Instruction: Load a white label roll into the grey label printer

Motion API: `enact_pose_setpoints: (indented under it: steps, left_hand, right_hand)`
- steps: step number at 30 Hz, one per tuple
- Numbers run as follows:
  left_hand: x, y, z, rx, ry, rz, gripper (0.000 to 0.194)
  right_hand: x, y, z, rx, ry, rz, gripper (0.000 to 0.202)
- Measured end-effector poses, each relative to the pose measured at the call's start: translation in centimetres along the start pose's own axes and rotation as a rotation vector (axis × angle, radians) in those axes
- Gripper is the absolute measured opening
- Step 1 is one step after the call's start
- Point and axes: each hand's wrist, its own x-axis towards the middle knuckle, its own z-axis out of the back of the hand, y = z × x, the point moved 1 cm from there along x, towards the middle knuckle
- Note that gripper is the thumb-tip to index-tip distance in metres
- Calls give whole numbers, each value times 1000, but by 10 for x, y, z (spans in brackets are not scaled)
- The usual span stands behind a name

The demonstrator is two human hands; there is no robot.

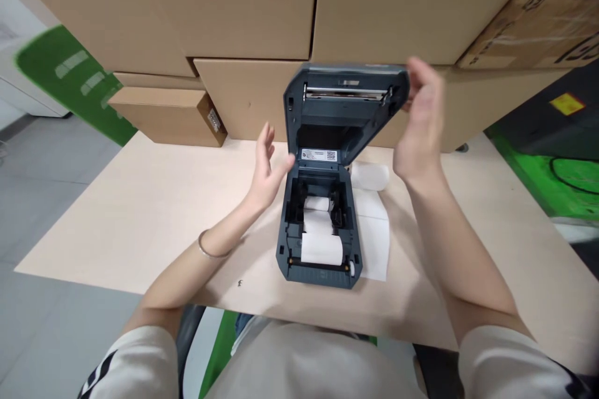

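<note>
A dark grey label printer (319, 275) stands on the table with its lid (344, 118) raised. Inside it lies a small roll of white label paper (317, 204), its strip running forward over the front roller. My right hand (423, 121) has its fingers curled round the right edge of the lid, slightly blurred. Beside the hinge on the left is my left hand (269, 168), fingers stretched and thumb close to the printer's side; whether it touches cannot be made out. White paper sheets (374, 234) and a white paper roll (370, 176) lie right of the printer.
Large cardboard boxes (253, 6) are stacked along the table's back edge, close behind the lid. A flat cardboard box (161, 113) sits at the back left of the wooden table (154, 212). A taped carton (538, 19) stands at the back right.
</note>
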Motion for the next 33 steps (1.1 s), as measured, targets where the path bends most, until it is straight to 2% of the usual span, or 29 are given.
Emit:
enact_pose_setpoints:
  steps: [2, 3, 6, 8, 12, 15, 19, 21, 22, 23, 24, 27, 28, 30, 33]
  left_hand:
    - [-32, 11, -2, 8, 77, 162, 98]
    - [-46, 15, -3, -5, 109, 244, 104]
    - [-72, 23, -7, -68, 210, 449, 115]
    - [-78, 22, -9, -128, 254, 522, 114]
    - [-74, 14, -9, -210, 310, 464, 99]
    - [-72, 12, -8, -213, 320, 423, 96]
    - [-72, 13, -8, -207, 320, 420, 95]
    - [-71, 13, -8, -206, 327, 405, 93]
    - [-70, 13, -8, -201, 328, 387, 92]
    - [-69, 13, -8, -191, 329, 365, 92]
    - [-68, 13, -8, -177, 329, 341, 91]
    - [-66, 13, -5, -110, 342, 278, 87]
    - [-65, 13, -5, -86, 350, 263, 86]
    - [-65, 13, -3, -47, 366, 241, 84]
    - [-65, 11, -2, -4, 384, 221, 83]
  right_hand:
    - [-12, 10, 7, 59, -251, -52, 52]
    - [-17, 16, 10, 31, -285, -12, 47]
    - [-25, 31, 16, -85, -183, 180, 41]
    - [-24, 34, 16, -100, -138, 215, 47]
    - [-13, 26, 9, -140, -41, 62, 52]
    - [-5, 15, 2, -177, 23, 17, 52]
    - [0, 11, 0, -165, -35, -2, 47]
    - [-2, 21, 0, -189, -90, 25, 38]
    - [-4, 29, 0, -203, -63, 71, 32]
    - [-7, 38, -2, -218, 18, 133, 28]
    - [-11, 47, -6, -236, 155, 203, 26]
    - [-28, 68, -23, -303, 737, 311, 22]
    - [-35, 70, -31, -320, 876, 310, 18]
    - [-46, 69, -45, -325, 1021, 296, 11]
    - [-57, 62, -63, -305, 1048, 283, 17]
